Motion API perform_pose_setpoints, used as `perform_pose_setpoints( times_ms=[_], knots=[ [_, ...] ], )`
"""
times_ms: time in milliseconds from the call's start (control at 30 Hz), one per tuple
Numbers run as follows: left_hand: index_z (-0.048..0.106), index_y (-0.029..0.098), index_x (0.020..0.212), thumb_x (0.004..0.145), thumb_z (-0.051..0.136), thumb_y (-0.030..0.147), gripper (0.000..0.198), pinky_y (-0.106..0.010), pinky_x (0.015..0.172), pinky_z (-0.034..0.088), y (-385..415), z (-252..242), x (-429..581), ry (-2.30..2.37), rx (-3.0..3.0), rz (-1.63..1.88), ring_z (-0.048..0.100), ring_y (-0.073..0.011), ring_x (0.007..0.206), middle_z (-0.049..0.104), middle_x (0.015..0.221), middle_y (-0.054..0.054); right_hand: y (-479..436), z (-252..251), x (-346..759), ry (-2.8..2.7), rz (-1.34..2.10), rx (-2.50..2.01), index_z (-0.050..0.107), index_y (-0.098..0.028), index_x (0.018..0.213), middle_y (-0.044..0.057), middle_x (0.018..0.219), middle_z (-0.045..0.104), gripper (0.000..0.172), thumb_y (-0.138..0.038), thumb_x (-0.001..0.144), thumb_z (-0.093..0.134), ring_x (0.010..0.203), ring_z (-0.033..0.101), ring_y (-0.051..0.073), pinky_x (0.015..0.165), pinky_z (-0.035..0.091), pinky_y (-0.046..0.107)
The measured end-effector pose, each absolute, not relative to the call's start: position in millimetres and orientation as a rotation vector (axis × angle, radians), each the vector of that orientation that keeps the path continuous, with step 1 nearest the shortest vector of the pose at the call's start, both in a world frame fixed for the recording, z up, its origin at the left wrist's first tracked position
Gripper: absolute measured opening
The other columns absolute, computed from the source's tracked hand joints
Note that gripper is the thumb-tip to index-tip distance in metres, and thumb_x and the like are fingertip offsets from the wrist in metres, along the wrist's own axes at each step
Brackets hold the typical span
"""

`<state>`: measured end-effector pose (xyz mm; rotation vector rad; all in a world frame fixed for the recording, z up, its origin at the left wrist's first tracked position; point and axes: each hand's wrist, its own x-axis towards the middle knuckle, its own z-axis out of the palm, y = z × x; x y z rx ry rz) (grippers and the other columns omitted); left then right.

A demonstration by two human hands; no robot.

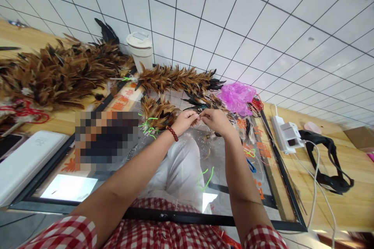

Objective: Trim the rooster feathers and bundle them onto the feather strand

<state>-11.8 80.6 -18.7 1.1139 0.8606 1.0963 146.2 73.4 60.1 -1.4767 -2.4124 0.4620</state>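
Note:
My left hand (186, 120), a beaded bracelet (172, 134) on its wrist, is closed in a pinch. Fingertip to fingertip with it, my right hand (214, 120) pinches too. Whatever lies between the fingers is too small to make out. Just beyond and left of them is a bunch of brown feathers (157, 111). Behind my right hand lie loose dark and striped feathers (201, 99). Farther back a long brown feather strand (175, 79) with black tips runs sideways. Bright green string pieces (206, 179) lie on the black-framed glass panel (216, 148) below my hands.
A large feather pile (58, 70) spreads at left, near a lidded white cup (140, 50). Red cord (29, 112) and a white box-shaped device (35, 163) are also left. Rightward are a pink plastic bag (238, 97), a power strip (280, 134) with cables and a black strap (330, 181).

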Motion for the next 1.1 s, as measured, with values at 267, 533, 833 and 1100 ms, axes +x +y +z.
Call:
perform_pose_setpoints(
  times_ms=[267,533,833,1100],
  knots=[
    [0.063,0.013,0.063,0.071,0.064,0.032,0.02,-0.02,0.049,0.042,83,-18,-12,0.895,0.984,1.286,0.051,-0.007,0.047,0.061,0.06,-0.001,79,63,169,-2.194,0.566,-1.632,0.068,-0.019,0.089,0.0,0.068,0.064,0.019,-0.025,0.074,0.06,0.06,0.055,0.012,0.057,0.037,0.022],
    [0.062,0.013,0.063,0.069,0.067,0.033,0.022,-0.021,0.05,0.041,80,-11,-13,0.898,0.92,1.287,0.051,-0.0067,0.046,0.061,0.059,-0.001,86,50,174,-2.041,0.852,-1.572,0.067,-0.016,0.094,0.003,0.076,0.069,0.025,-0.032,0.075,0.06,0.067,0.061,0.014,0.062,0.045,0.024],
    [0.062,0.012,0.065,0.066,0.071,0.037,0.026,-0.021,0.051,0.042,81,-13,-14,0.874,0.843,1.308,0.052,-0.0071,0.049,0.061,0.062,-0.001,91,44,174,-1.622,1.337,-1.447,0.065,-0.015,0.093,0.003,0.075,0.069,0.032,-0.023,0.063,0.072,0.065,0.062,0.011,0.064,0.049,0.024],
    [0.062,0.012,0.064,0.064,0.072,0.039,0.028,-0.02,0.049,0.04,80,-9,-14,0.854,0.877,1.276,0.052,-0.0073,0.048,0.061,0.058,0.0,95,43,165,-1.419,1.294,-1.403,0.07,-0.015,0.081,0.003,0.067,0.07,0.031,-0.035,0.059,0.077,0.055,0.058,0.009,0.053,0.045,0.021]
  ],
)
